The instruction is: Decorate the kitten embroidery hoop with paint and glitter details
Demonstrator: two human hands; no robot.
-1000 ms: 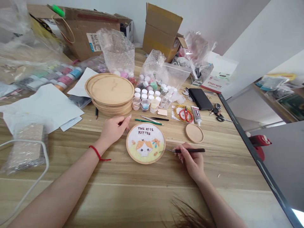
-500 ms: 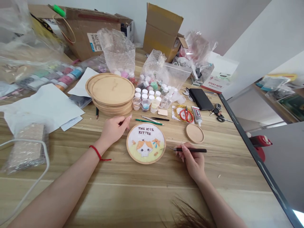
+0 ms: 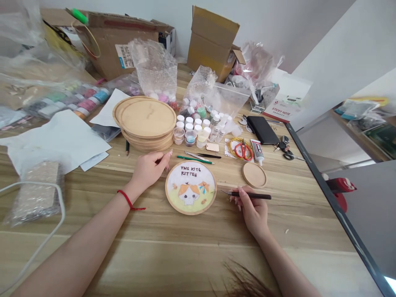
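A round wooden hoop (image 3: 191, 188) lies flat on the wooden table (image 3: 198, 255), holding a fabric picture of a cartoon cat's head under the stitched words "THE KITS KITTEN". My left hand (image 3: 148, 170) rests at the hoop's upper left rim, fingers loosely curled, with nothing visible in them. A red cord (image 3: 127, 199) circles that wrist. My right hand (image 3: 253, 211) grips a black-handled tool with a fine metal tip (image 3: 251, 195), whose point stops just beyond the hoop's right rim without clearly touching it.
Behind the hoop stand a stack of wooden discs (image 3: 147, 119), several small white-capped jars (image 3: 188, 133) and loose pens (image 3: 194, 159). To the right are red scissors (image 3: 243, 151), a glue tube (image 3: 257, 152) and a small wooden disc (image 3: 254, 175). The table's edge (image 3: 334, 210) runs along the right.
The whole view has drifted slightly, so everything sits a little further right. Both hands keep their places at the hoop, and the tool stays in my right hand.
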